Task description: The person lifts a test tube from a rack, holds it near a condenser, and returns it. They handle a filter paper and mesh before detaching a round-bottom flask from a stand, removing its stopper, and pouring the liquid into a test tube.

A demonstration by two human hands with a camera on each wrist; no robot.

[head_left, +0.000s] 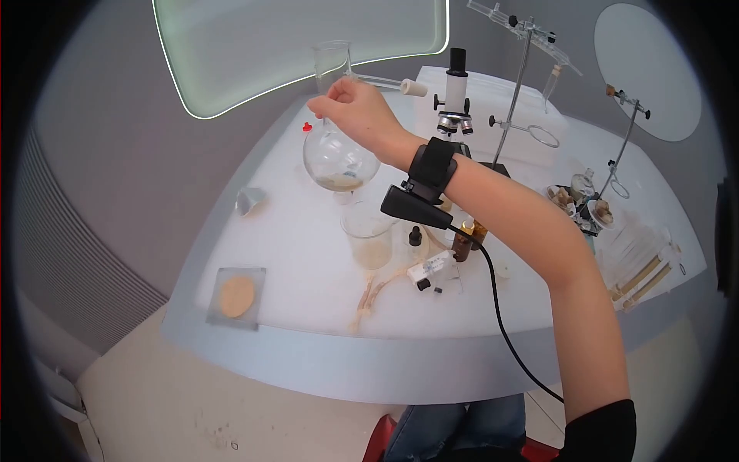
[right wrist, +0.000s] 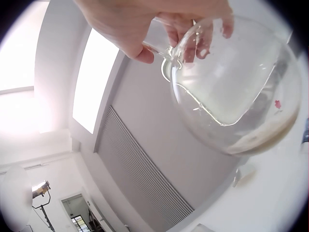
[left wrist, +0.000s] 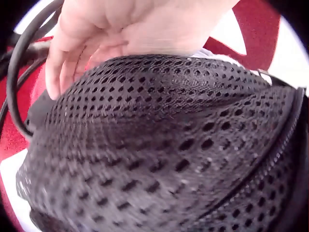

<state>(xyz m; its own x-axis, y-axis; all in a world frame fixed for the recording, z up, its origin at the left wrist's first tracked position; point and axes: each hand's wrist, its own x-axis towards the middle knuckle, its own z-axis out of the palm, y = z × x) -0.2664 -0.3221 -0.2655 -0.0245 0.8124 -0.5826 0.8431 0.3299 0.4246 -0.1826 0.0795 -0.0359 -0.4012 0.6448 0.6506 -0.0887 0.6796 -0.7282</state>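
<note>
My right hand (head_left: 329,102) grips the neck of a clear round-bottom flask (head_left: 339,158) and holds it tilted above the white table (head_left: 308,269), over its far left part. A little tan residue lies in the flask's bulb. In the right wrist view the right hand (right wrist: 166,48) pinches the neck between thumb and fingers, with the flask (right wrist: 236,92) filling the frame. My left hand (left wrist: 96,38) shows only in the left wrist view, its relaxed fingers resting on a black mesh surface (left wrist: 169,145) with red behind it.
Below the flask stands a glass beaker (head_left: 369,235) with tan contents. Small dropper bottles (head_left: 462,245) and a spill lie beside it. A microscope (head_left: 456,100), two clamp stands (head_left: 523,92), a rack (head_left: 643,269) and a square dish with a tan disc (head_left: 237,296) share the table.
</note>
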